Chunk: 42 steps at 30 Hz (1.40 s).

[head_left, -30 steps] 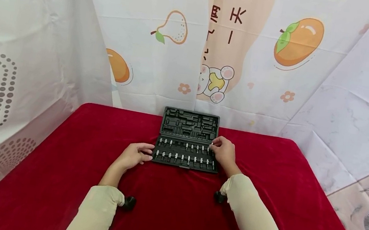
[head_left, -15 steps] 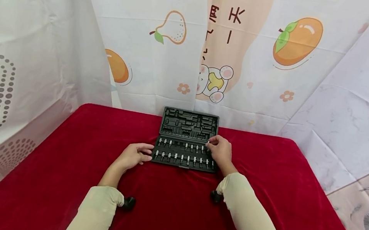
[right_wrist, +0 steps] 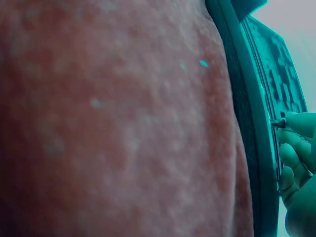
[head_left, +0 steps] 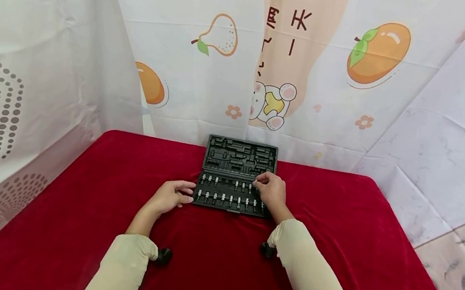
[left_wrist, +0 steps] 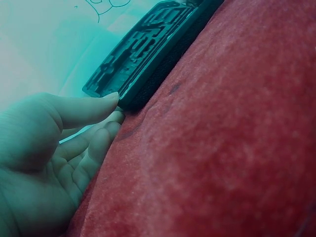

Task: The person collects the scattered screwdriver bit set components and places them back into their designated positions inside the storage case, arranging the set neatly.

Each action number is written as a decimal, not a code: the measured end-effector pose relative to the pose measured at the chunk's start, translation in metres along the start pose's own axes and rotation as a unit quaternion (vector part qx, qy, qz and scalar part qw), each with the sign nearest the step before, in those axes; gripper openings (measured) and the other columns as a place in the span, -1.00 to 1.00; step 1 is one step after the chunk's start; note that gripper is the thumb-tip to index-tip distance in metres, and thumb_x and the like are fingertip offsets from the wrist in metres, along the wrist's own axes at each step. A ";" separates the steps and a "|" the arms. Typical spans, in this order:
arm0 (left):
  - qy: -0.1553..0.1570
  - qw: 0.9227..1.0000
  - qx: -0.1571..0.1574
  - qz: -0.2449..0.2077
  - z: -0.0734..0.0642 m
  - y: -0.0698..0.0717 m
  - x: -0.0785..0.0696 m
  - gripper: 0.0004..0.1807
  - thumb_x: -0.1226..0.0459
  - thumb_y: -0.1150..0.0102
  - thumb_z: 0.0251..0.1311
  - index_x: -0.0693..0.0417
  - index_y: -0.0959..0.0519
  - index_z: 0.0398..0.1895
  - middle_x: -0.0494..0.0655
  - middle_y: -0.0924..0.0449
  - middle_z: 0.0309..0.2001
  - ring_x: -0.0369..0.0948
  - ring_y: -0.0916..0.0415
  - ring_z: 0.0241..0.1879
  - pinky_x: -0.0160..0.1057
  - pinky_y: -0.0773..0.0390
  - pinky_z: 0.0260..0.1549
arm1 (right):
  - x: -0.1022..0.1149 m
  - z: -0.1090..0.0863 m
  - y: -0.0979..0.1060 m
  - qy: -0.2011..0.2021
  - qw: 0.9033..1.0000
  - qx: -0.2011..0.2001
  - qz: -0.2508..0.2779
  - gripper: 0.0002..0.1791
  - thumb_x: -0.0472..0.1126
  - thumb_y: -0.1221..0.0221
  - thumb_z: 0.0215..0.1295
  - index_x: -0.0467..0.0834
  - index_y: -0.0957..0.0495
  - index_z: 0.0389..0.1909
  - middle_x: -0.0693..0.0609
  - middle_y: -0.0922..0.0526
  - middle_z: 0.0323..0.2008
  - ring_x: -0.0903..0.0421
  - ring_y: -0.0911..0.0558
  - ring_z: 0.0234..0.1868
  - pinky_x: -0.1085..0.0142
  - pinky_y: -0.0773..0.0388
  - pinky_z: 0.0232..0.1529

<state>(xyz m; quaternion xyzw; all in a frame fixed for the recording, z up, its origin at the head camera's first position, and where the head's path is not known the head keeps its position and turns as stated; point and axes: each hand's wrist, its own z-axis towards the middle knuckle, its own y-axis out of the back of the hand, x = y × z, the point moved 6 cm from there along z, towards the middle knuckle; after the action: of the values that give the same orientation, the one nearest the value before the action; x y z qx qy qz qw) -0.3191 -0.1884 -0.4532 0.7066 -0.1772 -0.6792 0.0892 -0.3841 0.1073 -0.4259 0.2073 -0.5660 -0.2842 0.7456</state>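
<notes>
An open black plastic tool case [head_left: 230, 209] lies on the red cloth, its lid laid back. Two rows of silver bit sockets with dark tips [head_left: 223, 198] sit in its base. My right hand [head_left: 271, 192] is over the right part of the upper row. Between thumb and finger it pinches a small bit socket [right_wrist: 279, 123], mostly hidden by the fingertips. At the case's left edge rests my left hand [head_left: 170, 196], fingers loosely extended. In the left wrist view its thumb [left_wrist: 94, 109] touches the case's corner.
Red velvet cloth [head_left: 216, 270] covers the table around the case. Behind it hangs a white curtain [head_left: 178, 20] printed with fruit. The raised lid [head_left: 240, 157], with moulded recesses, stands at the back of the case.
My right hand has moved a little to the left along the upper row, still pinching the small bit socket. The left hand has stayed at the case's edge.
</notes>
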 end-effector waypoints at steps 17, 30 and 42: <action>0.006 1.000 -0.001 0.000 0.000 0.000 0.004 -0.52 0.46 -0.25 0.18 0.26 -0.51 0.21 0.16 -0.58 -0.02 -0.12 -0.59 -0.28 -0.18 -0.56 -0.33 | 0.006 -0.004 -0.013 -0.019 1.000 0.009 0.016 -0.94 -0.22 -0.37 0.18 -0.11 -0.69 -0.36 0.04 -0.69 -0.41 0.08 -0.59 -0.34 0.18 -0.53 -0.31; 0.005 1.000 0.000 -0.002 -0.001 0.001 0.000 -0.52 0.48 -0.24 0.18 0.25 -0.52 0.21 0.16 -0.58 -0.02 -0.13 -0.58 -0.29 -0.20 -0.56 -0.34 | 0.017 -0.007 -0.024 -0.018 0.999 0.006 0.035 -0.95 -0.21 -0.39 0.16 -0.09 -0.71 -0.39 0.08 -0.68 -0.47 0.09 -0.57 -0.40 0.23 -0.50 -0.38; 0.001 1.000 0.001 -0.001 0.002 0.000 0.003 -0.53 0.47 -0.26 0.17 0.25 -0.52 0.20 0.14 -0.59 -0.03 -0.13 -0.59 -0.28 -0.20 -0.56 -0.35 | 0.022 -0.007 -0.035 -0.017 0.999 0.022 0.035 -0.94 -0.18 -0.38 0.17 -0.06 -0.71 -0.38 0.11 -0.65 -0.48 0.14 -0.54 -0.46 0.26 -0.48 -0.45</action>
<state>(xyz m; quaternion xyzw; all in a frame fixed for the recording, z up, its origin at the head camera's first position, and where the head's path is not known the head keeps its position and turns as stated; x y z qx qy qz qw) -0.3207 -0.1894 -0.4557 0.7076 -0.1771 -0.6785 0.0874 -0.3792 0.0659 -0.4339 0.1988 -0.5913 -0.2493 0.7407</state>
